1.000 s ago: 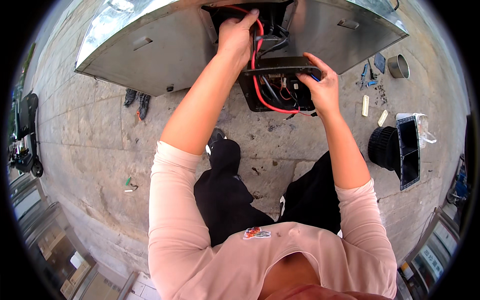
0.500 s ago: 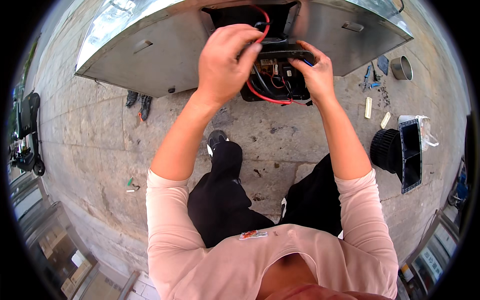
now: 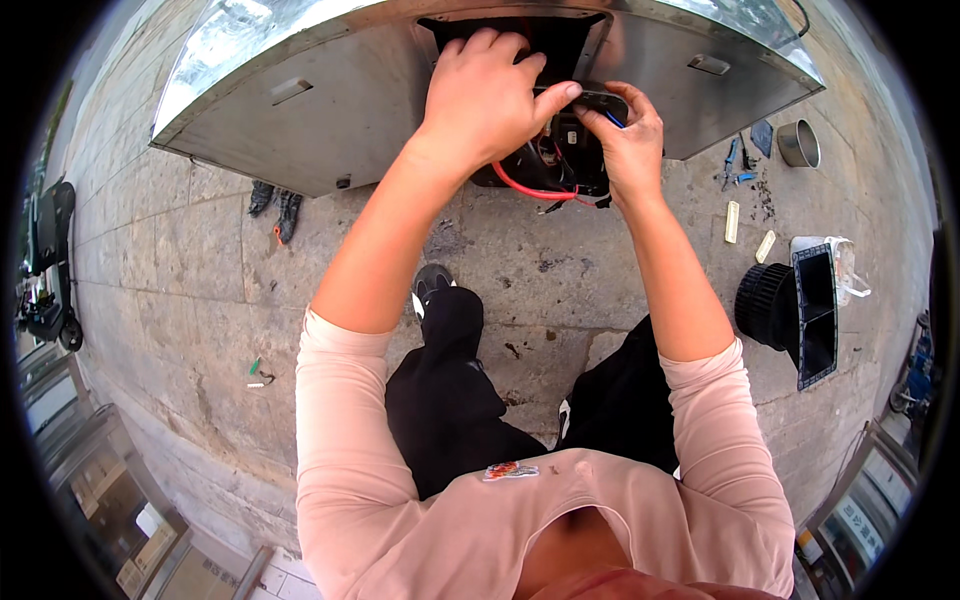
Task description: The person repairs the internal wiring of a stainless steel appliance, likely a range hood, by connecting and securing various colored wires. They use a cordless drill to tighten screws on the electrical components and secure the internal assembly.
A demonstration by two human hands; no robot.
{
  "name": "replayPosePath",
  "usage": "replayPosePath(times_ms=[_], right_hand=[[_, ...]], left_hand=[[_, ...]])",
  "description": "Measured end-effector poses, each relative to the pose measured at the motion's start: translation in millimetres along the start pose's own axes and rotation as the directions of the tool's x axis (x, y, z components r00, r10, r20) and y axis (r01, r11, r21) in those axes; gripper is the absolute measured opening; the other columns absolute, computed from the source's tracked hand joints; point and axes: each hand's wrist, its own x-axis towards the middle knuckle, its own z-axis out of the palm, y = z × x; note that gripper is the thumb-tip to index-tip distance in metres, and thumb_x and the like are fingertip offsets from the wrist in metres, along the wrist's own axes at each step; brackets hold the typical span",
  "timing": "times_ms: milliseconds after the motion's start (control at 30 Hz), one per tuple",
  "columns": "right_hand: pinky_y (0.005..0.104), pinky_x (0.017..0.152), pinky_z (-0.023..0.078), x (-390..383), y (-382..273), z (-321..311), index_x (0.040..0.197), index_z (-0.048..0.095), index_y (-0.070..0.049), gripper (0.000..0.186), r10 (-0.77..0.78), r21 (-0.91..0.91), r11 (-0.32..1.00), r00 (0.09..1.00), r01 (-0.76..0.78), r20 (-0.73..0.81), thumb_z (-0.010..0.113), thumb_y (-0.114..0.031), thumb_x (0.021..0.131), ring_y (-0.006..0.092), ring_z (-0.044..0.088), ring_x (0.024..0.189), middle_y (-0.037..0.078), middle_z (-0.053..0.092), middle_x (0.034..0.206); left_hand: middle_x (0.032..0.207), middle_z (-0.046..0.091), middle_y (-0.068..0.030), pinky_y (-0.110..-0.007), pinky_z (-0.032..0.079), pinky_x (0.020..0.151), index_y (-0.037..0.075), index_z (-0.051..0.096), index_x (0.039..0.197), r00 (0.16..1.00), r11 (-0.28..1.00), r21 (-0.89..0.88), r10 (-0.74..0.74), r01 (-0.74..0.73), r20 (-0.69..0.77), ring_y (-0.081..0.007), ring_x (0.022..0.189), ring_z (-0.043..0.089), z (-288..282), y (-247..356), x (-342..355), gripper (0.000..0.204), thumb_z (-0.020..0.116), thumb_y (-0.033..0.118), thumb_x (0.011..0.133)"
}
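My left hand reaches into the dark rectangular opening in the metal cabinet. Its thumb is stretched away from the fingers, and the fingertips are lost from sight inside. At the right edge of a black panel, my right hand pinches the rim between thumb and fingers. The panel hangs below the opening with circuitry and wires on its exposed side, partly covered by my left hand. A thick red cable loops along its lower part.
Right of the cabinet lie blue-handled pliers, a metal cup and two cream strips. Nearer stands a black ribbed round part beside a two-bay black frame. Dark gloves lie at left on the paving.
My left hand has let go of the red cable's upper part and moved up and right into the opening. My right hand keeps its hold on the panel.
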Motion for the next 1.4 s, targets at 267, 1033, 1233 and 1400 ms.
replayPosePath(times_ms=[267,1033,1233,1400], right_hand=[[0.0260,0.077,0.051,4,-16,-1,0.111,0.056,0.006,0.042,0.096,0.197,0.975,0.994,-0.105,0.056,0.078,-0.004,0.076,0.0129,0.064,0.083,0.008,0.068,0.093],[0.0417,0.083,0.050,-3,-49,-34,0.109,0.065,0.000,0.045,-0.575,-0.766,0.422,0.796,0.485,0.187,0.077,-0.030,0.078,0.0306,0.064,0.090,0.014,0.067,0.100],[0.0358,0.068,0.052,-21,-76,-6,0.096,0.068,-0.005,0.016,-0.613,-0.527,0.449,0.678,0.721,0.406,0.069,-0.009,0.080,0.0291,0.064,0.079,0.010,0.064,0.095],[0.0369,0.063,0.051,-12,-68,16,0.089,0.070,-0.008,0.013,-0.428,-0.772,0.190,0.759,0.606,0.490,0.070,-0.016,0.079,0.0268,0.064,0.073,0.007,0.060,0.081]], left_hand=[[0.098,0.066,-0.0113,-0.030,0.051,0.080,0.000,0.067,0.104,0.877,0.757,-0.650,-0.357,0.070,-0.321,-0.0219,0.088,0.065,-19,-32,-47,0.018,0.062,0.009,0.090],[0.124,0.059,-0.0071,-0.031,0.035,0.104,-0.003,0.056,0.123,0.688,-0.025,-0.935,-0.671,0.354,0.278,-0.0150,0.112,0.052,12,3,-75,0.052,0.049,0.043,0.100],[0.123,0.059,-0.0070,-0.032,0.037,0.102,-0.001,0.058,0.121,0.702,-0.054,-0.939,-0.649,0.341,0.293,-0.0144,0.110,0.052,17,1,-77,0.048,0.047,0.041,0.101],[0.113,0.060,-0.0052,-0.031,0.039,0.099,0.000,0.058,0.114,0.691,-0.036,-0.953,-0.680,0.302,0.245,-0.0134,0.105,0.053,25,4,-78,0.044,0.047,0.041,0.101]])
